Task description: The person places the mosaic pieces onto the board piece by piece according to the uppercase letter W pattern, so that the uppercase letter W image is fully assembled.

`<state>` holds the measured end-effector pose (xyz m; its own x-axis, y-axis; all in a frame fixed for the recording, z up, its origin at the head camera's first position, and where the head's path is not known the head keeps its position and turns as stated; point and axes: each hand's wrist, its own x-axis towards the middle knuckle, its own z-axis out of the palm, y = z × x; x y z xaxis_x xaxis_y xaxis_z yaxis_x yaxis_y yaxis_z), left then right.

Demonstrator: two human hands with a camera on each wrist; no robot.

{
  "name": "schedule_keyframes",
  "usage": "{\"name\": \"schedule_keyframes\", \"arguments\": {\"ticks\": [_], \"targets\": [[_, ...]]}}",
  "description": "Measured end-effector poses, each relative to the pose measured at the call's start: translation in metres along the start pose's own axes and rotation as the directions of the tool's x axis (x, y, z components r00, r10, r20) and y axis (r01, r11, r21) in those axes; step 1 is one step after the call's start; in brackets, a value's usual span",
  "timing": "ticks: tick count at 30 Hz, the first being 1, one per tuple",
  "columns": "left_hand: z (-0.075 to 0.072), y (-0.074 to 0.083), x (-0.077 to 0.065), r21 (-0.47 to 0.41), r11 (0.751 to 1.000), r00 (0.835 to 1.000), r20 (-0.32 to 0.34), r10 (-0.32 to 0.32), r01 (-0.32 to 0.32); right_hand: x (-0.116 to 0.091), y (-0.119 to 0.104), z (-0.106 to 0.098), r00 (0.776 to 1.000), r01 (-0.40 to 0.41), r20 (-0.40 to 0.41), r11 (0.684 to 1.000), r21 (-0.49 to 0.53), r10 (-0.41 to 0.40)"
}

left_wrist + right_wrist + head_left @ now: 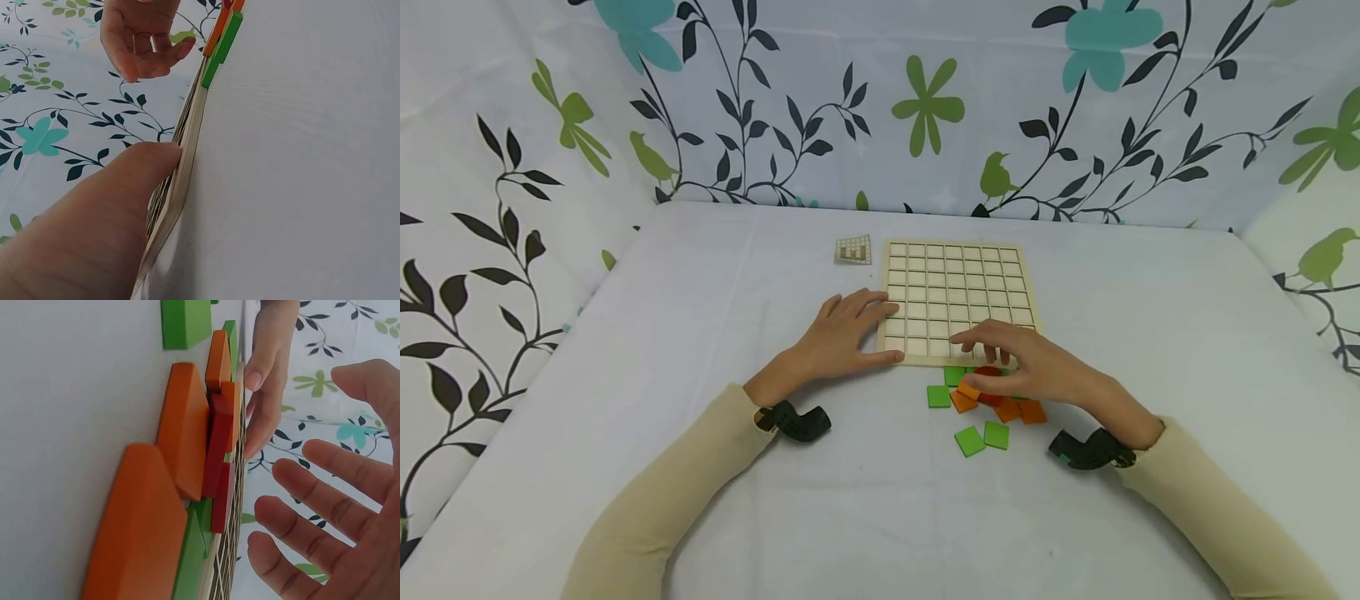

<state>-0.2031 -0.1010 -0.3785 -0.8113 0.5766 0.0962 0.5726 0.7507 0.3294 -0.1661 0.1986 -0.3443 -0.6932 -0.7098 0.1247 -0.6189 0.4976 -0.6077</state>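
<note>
A pale wooden grid board (958,283) lies flat on the white table. My left hand (852,331) rests at its left edge with fingers spread, the thumb touching the near left corner and the fingertips on the frame. Over the board's near right part hovers my right hand (1018,358), fingers loosely bent, holding nothing. Beneath and beside it lies a loose heap of square tiles: green tiles (938,397), orange tiles (1032,412) and red tiles (217,447). Part of the heap is hidden under the right hand in the head view.
A small card (853,250) with a printed grid pattern lies beyond the board's left side. Two green tiles (970,441) sit apart, nearer the front. A patterned cloth (850,108) with leaves and birds hangs behind the table (820,517). Each wrist wears a black camera (805,423).
</note>
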Motion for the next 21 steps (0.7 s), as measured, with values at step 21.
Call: {"name": "schedule_keyframes", "arguments": {"ticks": [21], "targets": [[0.002, -0.003, 0.000, -0.035, 0.999, 0.999, 0.013, -0.037, 0.037, 0.002, -0.001, 0.019, 0.983, 0.181, -0.050, 0.961, 0.209, -0.174]]}}
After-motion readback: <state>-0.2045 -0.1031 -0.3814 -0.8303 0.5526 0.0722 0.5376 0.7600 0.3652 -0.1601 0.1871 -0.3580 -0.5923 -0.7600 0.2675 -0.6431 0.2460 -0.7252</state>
